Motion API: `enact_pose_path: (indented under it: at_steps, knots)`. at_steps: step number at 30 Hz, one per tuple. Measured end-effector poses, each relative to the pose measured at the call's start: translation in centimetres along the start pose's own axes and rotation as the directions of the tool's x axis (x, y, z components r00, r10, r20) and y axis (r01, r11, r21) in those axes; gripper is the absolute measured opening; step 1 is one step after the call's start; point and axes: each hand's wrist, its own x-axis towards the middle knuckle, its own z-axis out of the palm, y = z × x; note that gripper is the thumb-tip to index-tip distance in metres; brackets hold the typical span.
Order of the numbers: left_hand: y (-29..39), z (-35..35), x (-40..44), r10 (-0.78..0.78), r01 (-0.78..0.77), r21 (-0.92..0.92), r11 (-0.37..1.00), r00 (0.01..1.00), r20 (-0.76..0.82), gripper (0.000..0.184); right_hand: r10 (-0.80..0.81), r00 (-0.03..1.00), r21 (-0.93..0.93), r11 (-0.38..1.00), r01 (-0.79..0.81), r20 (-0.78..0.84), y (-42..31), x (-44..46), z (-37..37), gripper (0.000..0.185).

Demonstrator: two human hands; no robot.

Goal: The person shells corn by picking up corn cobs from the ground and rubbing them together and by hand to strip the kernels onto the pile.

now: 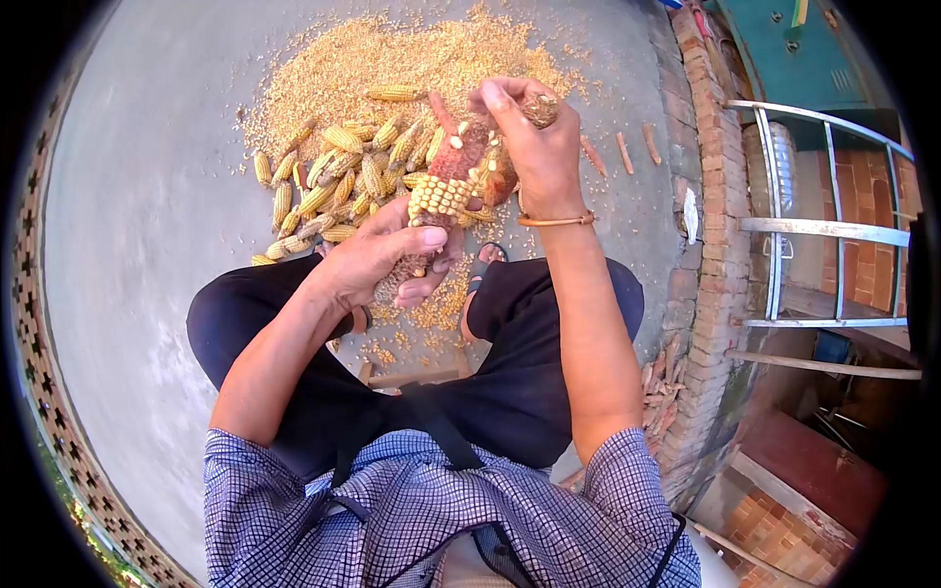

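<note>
Clamping a half-stripped cob [441, 197], the left hand [377, 253] likely steadies it; the right hand [539, 147] clasps another cob [539, 110].

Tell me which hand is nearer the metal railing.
Right. The right hand is left of the metal railing; the left hand, holding a partly shelled cob, is farther left.

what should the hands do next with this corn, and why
Probably rub the remaining yellow kernels off the cob with the right hand: the left hand holds it, and much of its surface is already bare.
</note>
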Motion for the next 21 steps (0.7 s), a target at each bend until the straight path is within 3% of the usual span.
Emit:
enact_pose_path:
  at_steps: [4,8,13,15,19,21]
  knots:
    - [0.4,0.6,-0.3,0.108,-0.099,-0.146,0.984,0.993,0.052,0.075,0.091,0.995,0.008,0.996,-0.091,0.035,-0.7,-0.2,-1.7,0.028]
    - [0.9,0.5,-0.2,0.104,-0.091,-0.163,0.982,0.992,0.072,0.077,0.213,0.948,0.079,0.968,-0.238,0.238,-2.6,-1.9,-1.2,0.034]
    - [0.4,0.2,-0.3,0.073,-0.041,-0.246,0.969,0.990,0.125,0.080,0.124,0.903,-0.016,0.992,-0.129,0.412,-2.5,-2.7,-0.7,0.045]
    - [0.4,0.8,-0.3,0.049,-0.018,-0.246,0.969,0.991,0.124,0.082,0.013,0.904,-0.009,1.000,-0.010,0.427,-2.0,-2.7,-0.4,0.044]
    - [0.4,1.1,-0.3,0.047,-0.036,-0.182,0.983,0.997,0.055,0.082,0.103,0.908,0.035,0.991,-0.128,0.406,-2.2,-2.7,-0.5,0.040]
    - [0.2,1.0,0.0,0.099,-0.106,-0.113,0.988,0.993,-0.066,0.070,0.156,0.925,0.061,0.980,-0.188,0.345,-2.0,-2.7,-0.5,0.038]
